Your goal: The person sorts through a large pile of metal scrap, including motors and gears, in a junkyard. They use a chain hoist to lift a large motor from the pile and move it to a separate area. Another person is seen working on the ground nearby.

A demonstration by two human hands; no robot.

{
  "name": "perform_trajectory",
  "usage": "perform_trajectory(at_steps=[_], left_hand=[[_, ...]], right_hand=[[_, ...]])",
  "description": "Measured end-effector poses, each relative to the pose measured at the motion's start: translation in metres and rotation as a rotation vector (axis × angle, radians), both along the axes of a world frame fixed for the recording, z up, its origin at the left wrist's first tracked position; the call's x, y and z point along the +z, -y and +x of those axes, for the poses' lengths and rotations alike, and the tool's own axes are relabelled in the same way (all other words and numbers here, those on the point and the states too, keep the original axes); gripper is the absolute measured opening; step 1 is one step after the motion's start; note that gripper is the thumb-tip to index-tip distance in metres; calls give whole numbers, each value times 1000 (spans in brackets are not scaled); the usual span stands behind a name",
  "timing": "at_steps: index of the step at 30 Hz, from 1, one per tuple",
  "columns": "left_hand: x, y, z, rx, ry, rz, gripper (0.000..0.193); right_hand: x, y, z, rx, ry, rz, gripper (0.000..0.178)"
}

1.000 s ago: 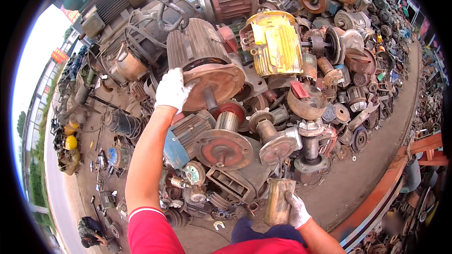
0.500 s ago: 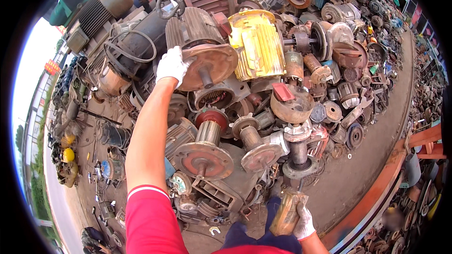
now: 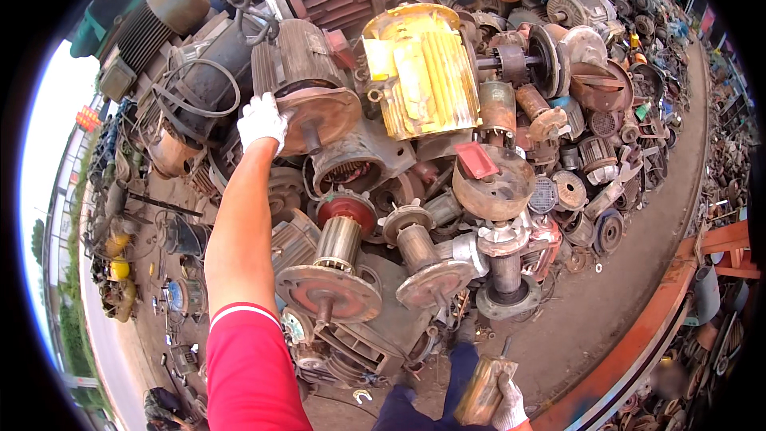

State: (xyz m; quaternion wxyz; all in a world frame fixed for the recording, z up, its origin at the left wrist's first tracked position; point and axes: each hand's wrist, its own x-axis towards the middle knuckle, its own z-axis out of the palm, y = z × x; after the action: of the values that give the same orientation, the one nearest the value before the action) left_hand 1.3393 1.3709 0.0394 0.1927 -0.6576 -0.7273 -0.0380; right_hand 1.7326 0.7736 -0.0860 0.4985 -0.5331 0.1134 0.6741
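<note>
Reaching way out over a scrap heap, the person's left hand (image 3: pixel 262 120) in a white glove rests on the edge of a big rusty motor's round end flange (image 3: pixel 319 118). The palm is flat against the rim with the fingers spread over it, more a press than a real grip, and whether the fingers curl behind it can't be made out. That ribbed brown motor (image 3: pixel 291 60) lies tilted on the heap, with its long axis running from upper left, where the finned body is, to lower right, where the flange and stubby shaft (image 3: pixel 309 141) point down toward the person.

Down at the bottom edge, the right hand (image 3: pixel 509 405), also gloved white, is closed around a worn yellowish-brown tool or part (image 3: pixel 485 389) with a thin pin sticking up out of its top. It's held roughly upright, leaning a little to the right, close to the person's dark trouser leg.

Just right of the big motor sits a yellow motor housing (image 3: pixel 421 72), and below it a couple of rotors with disc ends (image 3: pixel 329 291) standing on end. The whole pile sits on bare dirt ground (image 3: pixel 606 303) outdoors, with an orange steel rail (image 3: pixel 638 351) curving along the right side and more scrap beyond it.
</note>
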Motion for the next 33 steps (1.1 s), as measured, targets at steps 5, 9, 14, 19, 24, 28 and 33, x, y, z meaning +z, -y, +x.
perform_trajectory(at_steps=[5, 9, 14, 19, 24, 28, 33], left_hand=[[-9, -6, -15, 208, 111, -75, 62], [-25, -10, -54, 106, 396, 80, 72], [-57, 24, -63, -77, 530, 58, 76], [-94, 70, -73, -54, 544, -177, 72], [-119, 127, -74, -46, 577, -528, 72], [-121, 162, -73, -27, 594, -646, 75], [-128, 175, -96, -48, 606, -567, 72]], right_hand=[[-3, -10, -7, 93, 28, -11, 49], [-5, -15, -11, 179, 25, -1, 53], [-13, -22, -16, 214, 23, 42, 58], [-14, -25, -25, 222, 0, 62, 48], [-8, -28, -36, 243, -27, 36, 46], [-8, -29, -45, 283, -24, 42, 46], [-13, -28, -53, 306, -44, 30, 48]])
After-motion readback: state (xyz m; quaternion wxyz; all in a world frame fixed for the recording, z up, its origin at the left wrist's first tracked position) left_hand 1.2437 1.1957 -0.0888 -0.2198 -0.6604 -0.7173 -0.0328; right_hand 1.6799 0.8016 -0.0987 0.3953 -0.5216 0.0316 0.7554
